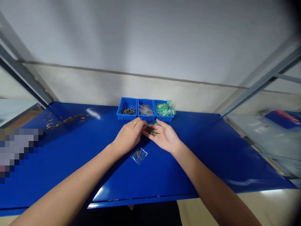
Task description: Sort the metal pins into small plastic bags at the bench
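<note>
Several small dark screws (pixel 152 131) lie in the cupped palm and fingers of my right hand (pixel 166 135). Beside them my left hand (pixel 131 134), with a ring on one finger, has its fingers closed at the edge of the pile; what they pinch is too small to name. Below my hands a clear plastic bag (pixel 139 156) with a few screws inside lies on the blue table (pixel 145 183). Just beyond my hands stand three joined blue bins: the left bin (pixel 127 117) holds loose screws, the middle one clear bags (pixel 145 110), the right one green bags (pixel 164 109).
Brown debris (pixel 67 121) is scattered at the table's back left. A pixelated object (pixel 18 150) covers the left edge. Behind the bins rises a wall (pixel 145 89), with metal posts on both sides. Another blue bin (pixel 279 119) sits on a surface at the far right.
</note>
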Motion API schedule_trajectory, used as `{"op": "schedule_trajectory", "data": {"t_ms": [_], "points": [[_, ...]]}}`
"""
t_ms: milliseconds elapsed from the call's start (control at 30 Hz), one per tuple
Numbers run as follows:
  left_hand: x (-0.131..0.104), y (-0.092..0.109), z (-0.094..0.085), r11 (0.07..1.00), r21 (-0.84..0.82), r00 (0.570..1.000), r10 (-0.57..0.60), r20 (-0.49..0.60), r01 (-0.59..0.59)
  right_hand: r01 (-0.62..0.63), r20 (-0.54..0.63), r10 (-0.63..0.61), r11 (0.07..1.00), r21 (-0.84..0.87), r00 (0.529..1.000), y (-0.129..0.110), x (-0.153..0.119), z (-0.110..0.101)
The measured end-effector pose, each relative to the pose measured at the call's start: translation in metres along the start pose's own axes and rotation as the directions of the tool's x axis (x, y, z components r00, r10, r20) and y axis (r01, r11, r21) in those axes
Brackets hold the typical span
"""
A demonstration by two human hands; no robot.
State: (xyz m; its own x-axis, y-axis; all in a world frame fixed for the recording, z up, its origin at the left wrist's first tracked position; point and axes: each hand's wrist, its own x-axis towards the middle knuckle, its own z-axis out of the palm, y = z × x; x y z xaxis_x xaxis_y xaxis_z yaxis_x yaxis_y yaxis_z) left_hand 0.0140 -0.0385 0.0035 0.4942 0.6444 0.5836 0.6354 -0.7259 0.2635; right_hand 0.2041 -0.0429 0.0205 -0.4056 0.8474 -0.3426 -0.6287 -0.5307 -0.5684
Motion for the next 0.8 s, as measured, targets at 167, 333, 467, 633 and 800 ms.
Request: {"op": "schedule_trajectory", "data": {"t_ms": [167,333,467,633,800], "points": [[-0.001,-0.001,0.006,0.983,-0.124,0.991,0.132,-0.014,-0.132,0.002,0.020,-0.003,1.000,0.016,1.000,0.011,-0.002,0.006],[0.000,-0.010,0.008,0.988,-0.134,0.993,0.057,-0.105,-0.071,0.046,-0.057,-0.047,0.999,-0.013,0.997,0.010,0.003,-0.003],[0.000,-0.012,0.010,0.981,-0.160,0.985,-0.130,-0.111,0.111,0.069,-0.111,-0.075,0.996,-0.052,0.991,0.005,0.005,-0.010],[0.000,-0.017,0.018,0.937,-0.224,0.952,-0.293,-0.093,0.266,0.083,-0.111,-0.097,0.989,-0.125,0.989,0.002,0.004,-0.010],[0.001,-0.023,0.025,0.889,-0.288,0.921,-0.386,-0.054,0.356,0.041,-0.089,-0.059,0.980,-0.192,0.994,0.002,0.002,-0.009]]}}
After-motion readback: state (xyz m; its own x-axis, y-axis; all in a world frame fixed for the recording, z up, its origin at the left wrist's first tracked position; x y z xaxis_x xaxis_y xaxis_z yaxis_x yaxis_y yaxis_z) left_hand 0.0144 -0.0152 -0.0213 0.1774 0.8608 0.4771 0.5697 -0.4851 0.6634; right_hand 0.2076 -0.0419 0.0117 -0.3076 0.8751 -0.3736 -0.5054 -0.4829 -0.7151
